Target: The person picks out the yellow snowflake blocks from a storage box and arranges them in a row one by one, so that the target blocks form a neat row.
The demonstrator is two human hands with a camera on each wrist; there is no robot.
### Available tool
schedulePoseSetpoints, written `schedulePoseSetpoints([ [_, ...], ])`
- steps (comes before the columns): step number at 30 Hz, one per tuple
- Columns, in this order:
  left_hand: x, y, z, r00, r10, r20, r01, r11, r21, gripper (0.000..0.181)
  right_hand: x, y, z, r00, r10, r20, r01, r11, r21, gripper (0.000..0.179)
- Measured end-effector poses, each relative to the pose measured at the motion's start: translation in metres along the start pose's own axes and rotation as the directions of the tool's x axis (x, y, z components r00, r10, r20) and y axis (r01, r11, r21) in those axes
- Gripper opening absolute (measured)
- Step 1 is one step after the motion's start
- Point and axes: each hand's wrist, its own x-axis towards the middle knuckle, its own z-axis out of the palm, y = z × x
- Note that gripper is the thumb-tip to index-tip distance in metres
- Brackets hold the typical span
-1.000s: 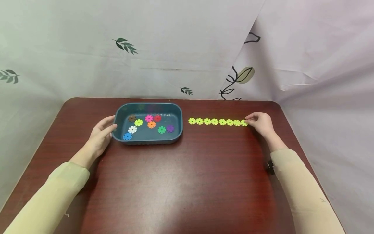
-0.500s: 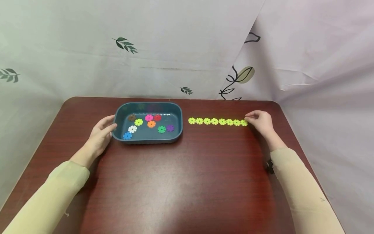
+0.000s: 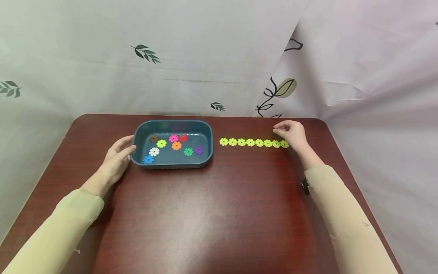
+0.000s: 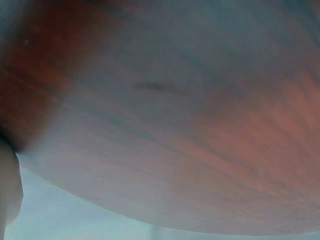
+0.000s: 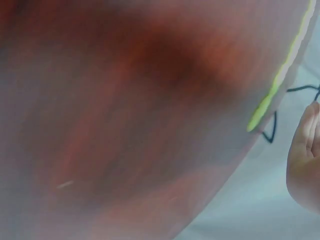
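Note:
My left hand [image 3: 116, 160] grips the left end of a dark blue plastic tray [image 3: 171, 166], thumb on its rim and fingers along the outside. Loose notched plastic discs lie in the tray, among them a white disc [image 3: 154, 151], an orange disc [image 3: 176, 145] and a green disc [image 3: 188, 152]. To the tray's right, yellow-green notched discs form a straight row [image 3: 251, 142] on the table. My right hand [image 3: 293, 135] hovers near the row's right end, fingers loosely bent and apparently holding nothing. In the right wrist view, the row [image 5: 280, 75] appears edge-on beside the hand [image 5: 302, 160].
Everything stands on a reddish-brown wooden table [image 3: 205, 213] with rounded far corners. Pale cloth [image 3: 191, 68] with leaf prints hangs behind it and at the sides. The left wrist view shows mostly blurred tabletop [image 4: 160, 125].
My right hand has let go of the row's last disc and moved up and left, above the row. The left hand stays on the tray.

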Motion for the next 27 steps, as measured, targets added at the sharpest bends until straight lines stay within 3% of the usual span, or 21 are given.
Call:
schedulePoseSetpoints([
  [11, -0.001, -0.001, -0.002, 1.0, 0.0, -0.003, 0.0, 1.0, 0.008, 0.035, 0.017, -0.053, 0.029, 0.996, -0.066, 0.057, 0.064, 0.997, 0.031, 0.02],
  [27, -0.001, 0.001, 0.0, 1.0, -0.007, -0.004, 0.007, 1.0, 0.002, 0.035, 0.014, -0.125, 0.079, 0.971, -0.183, 0.153, 0.153, 0.97, 0.191, 0.018],
])
